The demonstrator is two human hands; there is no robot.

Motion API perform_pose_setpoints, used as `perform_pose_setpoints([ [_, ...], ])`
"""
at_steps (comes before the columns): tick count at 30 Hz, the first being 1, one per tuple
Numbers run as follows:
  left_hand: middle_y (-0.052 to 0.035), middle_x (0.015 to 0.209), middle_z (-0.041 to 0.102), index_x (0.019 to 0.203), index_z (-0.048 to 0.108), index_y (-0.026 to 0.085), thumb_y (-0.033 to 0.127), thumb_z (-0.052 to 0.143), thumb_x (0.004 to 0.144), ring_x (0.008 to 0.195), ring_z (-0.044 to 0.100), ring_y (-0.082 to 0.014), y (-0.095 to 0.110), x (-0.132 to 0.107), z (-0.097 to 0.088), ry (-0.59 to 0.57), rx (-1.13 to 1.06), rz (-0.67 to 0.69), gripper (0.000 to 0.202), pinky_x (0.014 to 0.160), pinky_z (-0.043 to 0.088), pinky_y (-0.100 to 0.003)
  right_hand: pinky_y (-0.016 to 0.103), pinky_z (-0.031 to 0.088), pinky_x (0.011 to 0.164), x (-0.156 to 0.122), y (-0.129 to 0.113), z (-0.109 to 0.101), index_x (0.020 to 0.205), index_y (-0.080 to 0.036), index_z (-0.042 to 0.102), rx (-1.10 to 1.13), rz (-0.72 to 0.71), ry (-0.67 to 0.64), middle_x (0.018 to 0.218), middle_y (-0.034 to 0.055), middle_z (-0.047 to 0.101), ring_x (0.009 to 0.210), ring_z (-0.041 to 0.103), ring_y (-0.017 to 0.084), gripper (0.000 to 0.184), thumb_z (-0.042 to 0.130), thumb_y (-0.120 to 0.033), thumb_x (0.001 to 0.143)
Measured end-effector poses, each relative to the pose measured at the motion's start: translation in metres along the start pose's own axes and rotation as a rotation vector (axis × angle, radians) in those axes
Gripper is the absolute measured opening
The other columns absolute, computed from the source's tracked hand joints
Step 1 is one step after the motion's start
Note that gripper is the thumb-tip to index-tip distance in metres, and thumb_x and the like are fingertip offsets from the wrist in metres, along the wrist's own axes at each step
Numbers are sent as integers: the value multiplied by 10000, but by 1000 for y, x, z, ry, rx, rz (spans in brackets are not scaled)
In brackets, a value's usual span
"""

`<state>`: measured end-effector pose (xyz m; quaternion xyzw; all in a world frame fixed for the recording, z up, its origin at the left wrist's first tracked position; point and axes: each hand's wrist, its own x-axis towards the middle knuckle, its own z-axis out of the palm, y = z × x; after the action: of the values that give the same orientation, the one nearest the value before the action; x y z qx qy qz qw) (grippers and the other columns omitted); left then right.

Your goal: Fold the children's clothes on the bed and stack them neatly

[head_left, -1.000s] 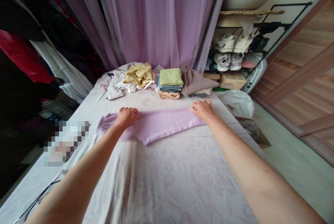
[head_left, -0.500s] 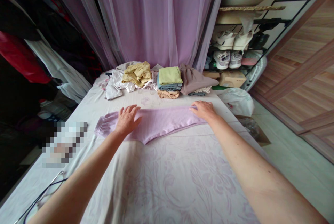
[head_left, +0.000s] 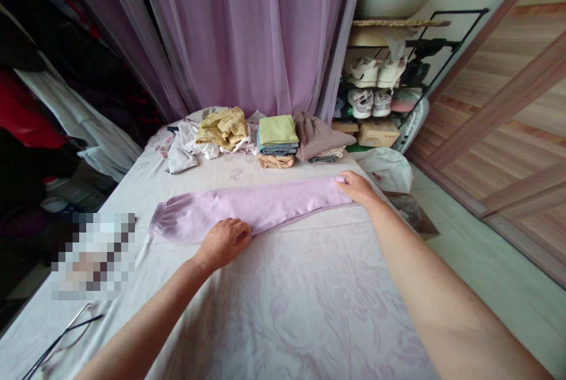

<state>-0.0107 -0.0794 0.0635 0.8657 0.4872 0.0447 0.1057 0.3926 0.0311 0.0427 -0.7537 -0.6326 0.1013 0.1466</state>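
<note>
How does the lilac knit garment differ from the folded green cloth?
The lilac knit garment lies in a long strip; the folded green cloth is a compact square. The lilac one looks ribbed, the green smooth. The left hand and right hand rest on the lilac one only. Both are cloth on the bed.

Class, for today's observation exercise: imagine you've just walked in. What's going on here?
A person is handling a lilac ribbed knit garment laid out flat across a bed with a pale floral sheet. The left hand rests at the garment's near edge, while the right hand is at its right end, with the fingers on the fabric. Farther up the bed lie a folded stack of green and denim clothes and a crumpled yellow garment.
</note>
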Motion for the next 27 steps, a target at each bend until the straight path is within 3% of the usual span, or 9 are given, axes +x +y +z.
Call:
perform_pose_setpoints([
  [3, -33, 837, 693, 859, 649, 212, 274, 518, 917, 816, 633, -196, 0, -2, 0, 5, -5, 2, 156, 758, 434, -311, 255, 441, 654, -2, -3, 1, 1304, -201, 576, -9, 69, -19, 966, 49, 740, 762, 654, 175, 464, 562, -360, 868],
  [7, -31, 802, 692, 827, 663, 219, 322, 532, 908, 782, 625, -195, 1, -1, -1, -12, 22, 21, 185, 725, 421, -306, 280, 463, 708, -5, -8, 3, 1327, -213, 561, -53, 118, 7, 1065, 65, 737, 891, 676, 211, 490, 549, -390, 870],
  [12, -14, 744, 683, 767, 672, 230, 351, 520, 914, 746, 620, -184, -4, 5, -5, -71, -7, 41, 244, 691, 411, -297, 346, 486, 763, -14, -16, 3, 1221, -186, 633, -169, 232, 40, 1076, 147, 728, 972, 678, 276, 489, 477, -516, 895],
  [15, -26, 835, 698, 870, 682, 234, 371, 553, 903, 819, 634, -200, 2, 10, -3, -44, 29, 30, 191, 737, 434, -311, 379, 486, 767, -28, -23, 4, 1137, -174, 659, -218, 231, 49, 1008, 177, 718, 928, 672, 298, 501, 472, -567, 888],
  [17, -51, 961, 701, 1014, 667, 234, 376, 590, 891, 907, 636, -219, 13, 15, 1, -10, 67, 46, 203, 792, 449, -330, 395, 477, 807, -39, -29, 5, 1179, -150, 634, -216, 156, 158, 1059, 194, 692, 968, 649, 304, 464, 479, -490, 904],
  [20, -79, 1047, 679, 1107, 639, 229, 354, 588, 906, 960, 628, -234, 33, 27, 8, 19, 101, 57, 242, 821, 460, -345, 400, 439, 929, -56, -34, 9, 1169, -172, 651, -142, -139, 307, 1216, 166, 637, 1108, 587, 285, 350, 485, -333, 907],
  [24, -91, 1026, 665, 1066, 657, 213, 311, 553, 929, 956, 619, -243, 52, 46, 16, 47, 73, 0, 198, 808, 467, -356, 345, 440, 964, -73, -36, 23, 931, -245, 735, 43, -553, 150, 1107, 65, 687, 1058, 606, 208, 213, 528, -272, 889],
  [27, -94, 990, 664, 1018, 678, 209, 318, 533, 938, 941, 615, -242, 57, 56, 20, 69, 49, -11, 198, 805, 466, -362, 345, 468, 933, -78, -34, 34, 947, -267, 749, 126, -619, 73, 1079, 43, 700, 1019, 624, 194, 191, 580, -251, 859],
])
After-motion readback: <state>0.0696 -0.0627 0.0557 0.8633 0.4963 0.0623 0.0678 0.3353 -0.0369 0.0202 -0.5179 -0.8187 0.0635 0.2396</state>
